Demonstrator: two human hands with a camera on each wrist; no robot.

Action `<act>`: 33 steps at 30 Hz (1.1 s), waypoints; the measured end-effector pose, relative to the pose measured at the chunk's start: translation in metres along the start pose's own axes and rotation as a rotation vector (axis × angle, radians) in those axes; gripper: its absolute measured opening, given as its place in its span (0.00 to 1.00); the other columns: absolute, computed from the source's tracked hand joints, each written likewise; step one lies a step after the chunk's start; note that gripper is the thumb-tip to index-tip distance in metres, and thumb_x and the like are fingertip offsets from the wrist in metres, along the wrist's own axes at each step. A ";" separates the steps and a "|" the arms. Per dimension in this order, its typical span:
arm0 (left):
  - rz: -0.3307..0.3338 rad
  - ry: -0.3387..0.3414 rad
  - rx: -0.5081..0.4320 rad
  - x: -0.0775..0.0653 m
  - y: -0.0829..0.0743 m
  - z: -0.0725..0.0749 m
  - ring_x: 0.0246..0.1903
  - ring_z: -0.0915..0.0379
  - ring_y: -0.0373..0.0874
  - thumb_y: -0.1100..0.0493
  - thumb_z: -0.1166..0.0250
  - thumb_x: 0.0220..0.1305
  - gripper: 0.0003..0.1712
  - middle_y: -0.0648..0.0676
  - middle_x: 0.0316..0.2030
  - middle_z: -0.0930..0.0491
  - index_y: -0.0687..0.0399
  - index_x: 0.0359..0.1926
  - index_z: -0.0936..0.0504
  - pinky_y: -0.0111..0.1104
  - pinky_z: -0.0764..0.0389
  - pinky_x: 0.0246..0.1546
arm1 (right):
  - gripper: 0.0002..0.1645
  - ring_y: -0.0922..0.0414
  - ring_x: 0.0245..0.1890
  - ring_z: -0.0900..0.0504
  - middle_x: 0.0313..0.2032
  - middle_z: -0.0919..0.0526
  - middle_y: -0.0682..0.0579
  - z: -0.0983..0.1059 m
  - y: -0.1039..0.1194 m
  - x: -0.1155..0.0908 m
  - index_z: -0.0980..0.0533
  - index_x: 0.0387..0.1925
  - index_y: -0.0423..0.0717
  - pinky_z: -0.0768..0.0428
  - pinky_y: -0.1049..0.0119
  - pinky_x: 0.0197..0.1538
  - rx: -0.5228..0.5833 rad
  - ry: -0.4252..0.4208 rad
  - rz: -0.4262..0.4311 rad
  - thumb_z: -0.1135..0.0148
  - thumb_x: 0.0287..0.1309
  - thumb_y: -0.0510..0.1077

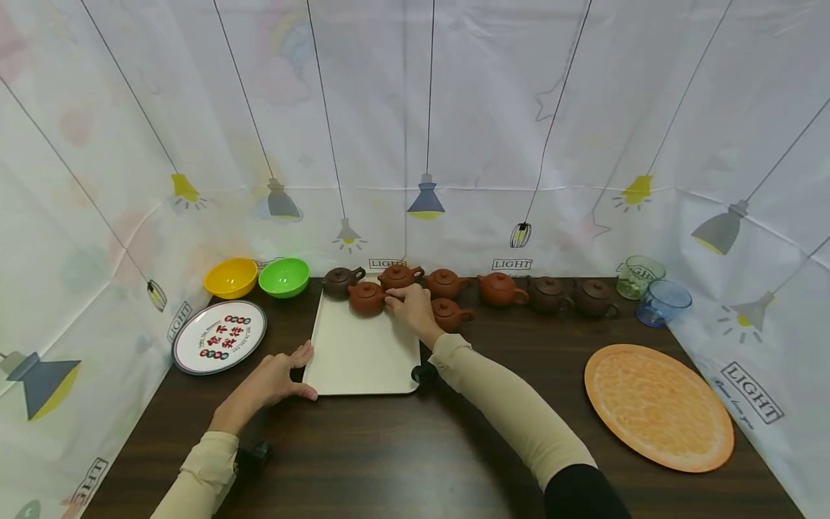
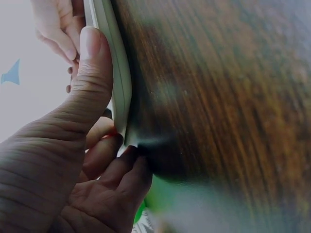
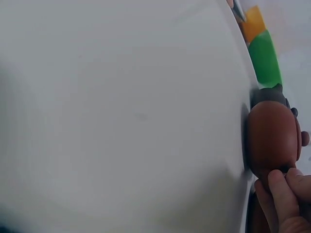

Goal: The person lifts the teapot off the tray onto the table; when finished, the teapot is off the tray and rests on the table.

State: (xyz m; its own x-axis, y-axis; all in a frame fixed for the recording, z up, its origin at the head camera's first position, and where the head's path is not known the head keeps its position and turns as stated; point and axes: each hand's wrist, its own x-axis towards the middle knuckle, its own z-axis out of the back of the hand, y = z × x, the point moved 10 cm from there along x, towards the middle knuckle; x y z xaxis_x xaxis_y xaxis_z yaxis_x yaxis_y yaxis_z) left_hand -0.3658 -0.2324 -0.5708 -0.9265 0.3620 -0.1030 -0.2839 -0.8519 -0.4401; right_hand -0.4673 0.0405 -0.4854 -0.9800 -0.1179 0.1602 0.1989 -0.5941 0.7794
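Note:
A cream rectangular tray [image 1: 362,358] lies on the dark wooden table. My left hand [image 1: 275,378] holds its near left corner; in the left wrist view the thumb [image 2: 93,73] lies along the rim and the other fingers bend at the edge. On the tray's far part stands a reddish-brown teapot [image 1: 366,299]. My right hand [image 1: 415,313] pinches the part that juts from the teapot's right side; the fingers hide whether this is handle or spout. A dark brown teapot [image 1: 338,282] and another reddish one [image 1: 398,276] stand close behind it.
More teapots [image 1: 499,290] line the back to the right, one reddish teapot [image 1: 447,314] beside my right wrist. Yellow [image 1: 230,279] and green [image 1: 284,277] bowls and a white plate [image 1: 220,337] stand left. Two glass cups [image 1: 663,303] and a round orange-edged board [image 1: 658,407] are right.

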 end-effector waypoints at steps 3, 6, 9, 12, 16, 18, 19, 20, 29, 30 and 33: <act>0.012 0.010 -0.004 -0.004 -0.007 0.006 0.77 0.36 0.67 0.24 0.24 0.49 0.67 0.62 0.79 0.36 0.54 0.81 0.36 0.64 0.35 0.75 | 0.16 0.47 0.47 0.09 0.52 0.08 0.44 0.000 0.001 -0.001 0.11 0.56 0.44 0.28 0.76 0.29 -0.019 -0.010 0.019 0.29 0.71 0.43; 0.033 0.031 -0.010 -0.012 -0.026 0.016 0.77 0.36 0.68 0.29 0.22 0.51 0.65 0.64 0.79 0.37 0.59 0.80 0.35 0.63 0.35 0.76 | 0.15 0.50 0.33 0.12 0.47 0.07 0.44 0.005 0.003 -0.004 0.11 0.55 0.46 0.34 0.74 0.28 -0.042 -0.016 0.051 0.29 0.70 0.45; 0.042 0.041 0.006 -0.020 -0.044 0.026 0.76 0.35 0.69 0.34 0.20 0.52 0.63 0.66 0.78 0.36 0.62 0.79 0.34 0.64 0.33 0.74 | 0.16 0.58 0.25 0.21 0.42 0.06 0.44 0.014 0.009 -0.008 0.11 0.55 0.47 0.37 0.73 0.28 -0.048 -0.017 0.084 0.29 0.70 0.47; 0.041 0.036 0.007 -0.020 -0.045 0.027 0.76 0.35 0.69 0.34 0.20 0.53 0.62 0.65 0.79 0.37 0.62 0.79 0.34 0.63 0.32 0.74 | 0.17 0.62 0.18 0.31 0.35 0.06 0.41 0.028 0.016 -0.016 0.11 0.57 0.47 0.39 0.72 0.23 -0.016 -0.008 0.104 0.29 0.71 0.48; 0.053 0.044 0.004 -0.020 -0.043 0.025 0.76 0.37 0.71 0.35 0.20 0.54 0.62 0.65 0.79 0.38 0.61 0.80 0.35 0.62 0.32 0.75 | 0.19 0.61 0.09 0.45 0.21 0.13 0.37 0.053 0.025 -0.029 0.13 0.59 0.46 0.42 0.71 0.18 0.018 -0.002 0.161 0.31 0.72 0.48; 0.059 0.041 0.007 -0.019 -0.038 0.023 0.76 0.36 0.72 0.32 0.20 0.52 0.63 0.63 0.79 0.38 0.60 0.80 0.35 0.63 0.31 0.74 | 0.18 0.64 0.08 0.42 0.25 0.10 0.39 0.069 0.026 -0.037 0.12 0.58 0.47 0.41 0.71 0.18 0.032 -0.025 0.181 0.30 0.71 0.48; 0.056 0.034 0.017 -0.018 -0.034 0.022 0.75 0.36 0.73 0.31 0.21 0.51 0.64 0.63 0.79 0.38 0.60 0.80 0.35 0.63 0.30 0.73 | 0.18 0.64 0.08 0.42 0.27 0.09 0.39 0.077 0.025 -0.040 0.12 0.58 0.47 0.41 0.71 0.18 0.040 -0.030 0.186 0.30 0.72 0.48; 0.051 0.033 0.020 -0.017 -0.032 0.021 0.74 0.35 0.74 0.29 0.21 0.50 0.65 0.64 0.79 0.37 0.60 0.79 0.34 0.64 0.30 0.72 | 0.17 0.64 0.08 0.42 0.30 0.08 0.39 0.085 0.024 -0.044 0.12 0.57 0.47 0.41 0.71 0.18 0.048 -0.040 0.191 0.30 0.71 0.47; 0.039 0.025 -0.007 -0.005 -0.007 0.004 0.76 0.36 0.71 0.24 0.23 0.47 0.68 0.59 0.80 0.39 0.53 0.81 0.35 0.63 0.31 0.74 | 0.19 0.71 0.11 0.36 0.32 0.09 0.35 0.164 -0.016 -0.078 0.13 0.61 0.49 0.39 0.70 0.17 0.049 -0.076 0.107 0.32 0.74 0.48; 0.042 0.024 -0.009 -0.004 -0.005 0.002 0.76 0.36 0.70 0.24 0.23 0.46 0.68 0.58 0.81 0.39 0.52 0.81 0.35 0.62 0.32 0.74 | 0.19 0.72 0.12 0.31 0.36 0.07 0.37 0.172 -0.022 -0.082 0.13 0.61 0.49 0.39 0.70 0.17 0.053 -0.078 0.094 0.32 0.74 0.48; 0.049 0.037 -0.013 -0.006 -0.011 0.006 0.76 0.37 0.71 0.25 0.23 0.47 0.68 0.58 0.81 0.39 0.54 0.81 0.36 0.63 0.32 0.74 | 0.19 0.74 0.21 0.16 0.49 0.08 0.40 0.195 -0.041 -0.091 0.14 0.61 0.46 0.39 0.69 0.16 0.077 -0.092 0.074 0.33 0.74 0.46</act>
State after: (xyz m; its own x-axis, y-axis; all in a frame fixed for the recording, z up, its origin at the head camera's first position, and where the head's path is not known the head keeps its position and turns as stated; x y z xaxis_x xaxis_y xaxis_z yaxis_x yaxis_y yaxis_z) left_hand -0.3588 -0.2269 -0.5599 -0.9293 0.3341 -0.1576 -0.2351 -0.8639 -0.4455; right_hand -0.3856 0.2307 -0.4136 -0.9588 -0.0834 0.2717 0.2741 -0.5236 0.8067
